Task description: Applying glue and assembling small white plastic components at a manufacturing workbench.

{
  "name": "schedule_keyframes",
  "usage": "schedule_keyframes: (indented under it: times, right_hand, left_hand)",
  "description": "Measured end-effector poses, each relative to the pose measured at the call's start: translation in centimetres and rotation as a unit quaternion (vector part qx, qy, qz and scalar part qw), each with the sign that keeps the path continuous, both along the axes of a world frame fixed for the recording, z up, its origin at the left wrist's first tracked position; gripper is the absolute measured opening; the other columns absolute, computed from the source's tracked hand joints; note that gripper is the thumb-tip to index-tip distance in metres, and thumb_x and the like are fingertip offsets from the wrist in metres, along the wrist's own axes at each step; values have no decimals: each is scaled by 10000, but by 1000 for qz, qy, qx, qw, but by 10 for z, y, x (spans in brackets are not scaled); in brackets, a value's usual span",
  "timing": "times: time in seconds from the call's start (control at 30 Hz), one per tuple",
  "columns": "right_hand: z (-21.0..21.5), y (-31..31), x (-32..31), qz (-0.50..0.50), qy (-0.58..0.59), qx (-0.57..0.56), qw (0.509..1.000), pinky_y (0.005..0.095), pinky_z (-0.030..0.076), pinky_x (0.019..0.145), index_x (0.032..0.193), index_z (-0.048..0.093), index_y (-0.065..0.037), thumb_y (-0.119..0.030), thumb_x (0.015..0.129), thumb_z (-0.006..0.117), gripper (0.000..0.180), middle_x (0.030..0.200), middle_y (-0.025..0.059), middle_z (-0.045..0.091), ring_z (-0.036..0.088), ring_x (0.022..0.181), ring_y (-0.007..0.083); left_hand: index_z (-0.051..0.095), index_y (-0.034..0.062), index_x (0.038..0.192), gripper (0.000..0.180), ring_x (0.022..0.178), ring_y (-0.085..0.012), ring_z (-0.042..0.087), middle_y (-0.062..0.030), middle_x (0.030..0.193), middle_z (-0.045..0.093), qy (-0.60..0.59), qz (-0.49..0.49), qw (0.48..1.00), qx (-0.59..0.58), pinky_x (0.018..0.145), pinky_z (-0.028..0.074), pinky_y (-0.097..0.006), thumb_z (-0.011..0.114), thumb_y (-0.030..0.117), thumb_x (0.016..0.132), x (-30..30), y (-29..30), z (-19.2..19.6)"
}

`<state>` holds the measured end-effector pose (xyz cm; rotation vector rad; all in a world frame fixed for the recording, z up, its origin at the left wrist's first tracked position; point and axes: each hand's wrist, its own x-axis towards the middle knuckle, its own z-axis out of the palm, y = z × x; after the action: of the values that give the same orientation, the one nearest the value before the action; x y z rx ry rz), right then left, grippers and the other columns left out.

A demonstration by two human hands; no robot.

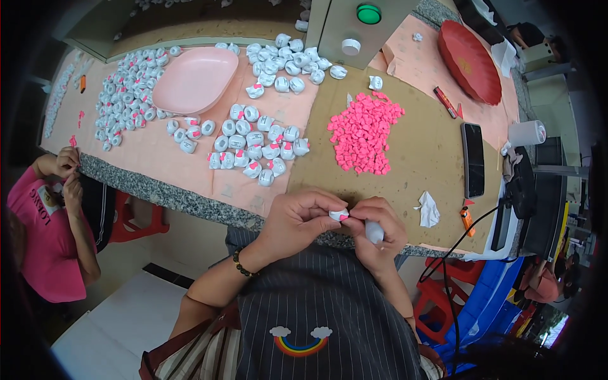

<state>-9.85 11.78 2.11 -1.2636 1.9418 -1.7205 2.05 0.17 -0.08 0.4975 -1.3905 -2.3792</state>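
Note:
My left hand [297, 223] and my right hand [379, 231] meet at the near edge of the table, both pinching one small white wrapped piece with a pink tip [339, 215]. My right hand also has a white tube-like thing [374, 232] tucked in its palm. Just beyond my hands lies a heap of small pink pieces [364, 132] on brown paper. To its left sits a cluster of finished white pieces with pink tips [256, 147].
A pink tray [196, 79] stands among more white pieces at the left and back. A black phone [473, 159], a crumpled white scrap [429, 210], a red round tray [470, 62] and a tape roll [527, 133] lie right. Another person [47, 225] stands at the left table edge.

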Motion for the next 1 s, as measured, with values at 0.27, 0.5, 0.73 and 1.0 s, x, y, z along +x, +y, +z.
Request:
schedule_keyframes:
  times: [0.27, 0.5, 0.73, 1.0]
  right_hand:
    - [0, 5, -1, 50, -4, 3, 999, 247, 451, 594, 832, 661, 26, 101, 707, 683, 148, 783, 116, 608, 582, 677, 171]
    - [2, 1, 3, 45, 12, 6, 999, 249, 441, 579, 818, 650, 39, 126, 703, 660, 145, 777, 128, 602, 573, 662, 177]
    - [-7, -2, 2, 29, 54, 8, 998, 248, 459, 589, 830, 643, 27, 94, 703, 670, 146, 783, 123, 599, 587, 658, 182]
    - [-6, 2, -4, 76, -44, 78, 993, 233, 383, 747, 1065, 506, -17, 61, 663, 641, 431, 1030, 91, 441, 447, 825, 124]
  left_hand:
    - [647, -70, 993, 218, 944, -169, 628, -142, 1068, 612, 11, -33, 998, -46, 811, 527, -263, 620, -134, 786, 4, -4, -2]
    - [651, -70, 988, 252, 933, -175, 632, -147, 1059, 616, 15, -12, 997, -70, 800, 524, -261, 589, -154, 759, 3, -1, -3]
    - [661, -41, 920, 216, 872, -182, 648, -136, 1045, 623, -22, 30, 970, -238, 729, 520, -236, 623, -128, 726, 0, -3, 11]
    - [615, 2, 853, 209, 886, -293, 540, -79, 912, 604, -48, 149, 716, -680, 762, 467, -372, 659, -39, 653, -12, -49, 30]
